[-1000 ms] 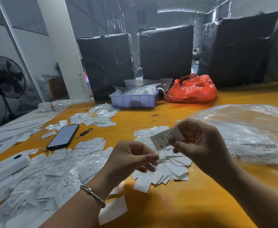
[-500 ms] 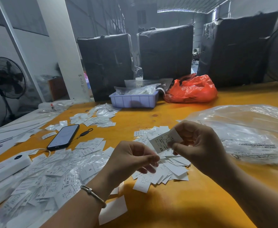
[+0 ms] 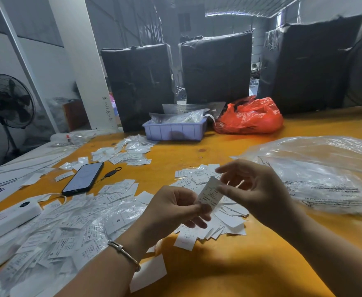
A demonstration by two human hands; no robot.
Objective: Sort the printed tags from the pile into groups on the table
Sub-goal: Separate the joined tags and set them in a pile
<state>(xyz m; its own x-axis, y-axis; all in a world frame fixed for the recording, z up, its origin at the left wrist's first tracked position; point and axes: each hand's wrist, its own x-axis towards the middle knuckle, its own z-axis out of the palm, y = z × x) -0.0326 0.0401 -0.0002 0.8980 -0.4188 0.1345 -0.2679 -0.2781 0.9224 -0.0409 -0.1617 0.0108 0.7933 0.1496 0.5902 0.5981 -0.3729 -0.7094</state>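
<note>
A single white printed tag stands nearly upright above the orange table. My left hand pinches its lower end between thumb and fingertips. My right hand hovers beside it with fingers spread and loosely bent, the thumb touching the tag's right edge. Under both hands lies a sorted group of tags. A big unsorted pile, partly under clear plastic, covers the near left. Smaller groups lie by the phone and further back.
A black phone and a white device lie at the left. A lavender tray and a red plastic bag stand at the back, before black wrapped bundles. A large clear plastic bag fills the right.
The tag, held up by my right hand before, has come down and turned upright; my left hand now pinches its lower end and my right fingers have opened.
</note>
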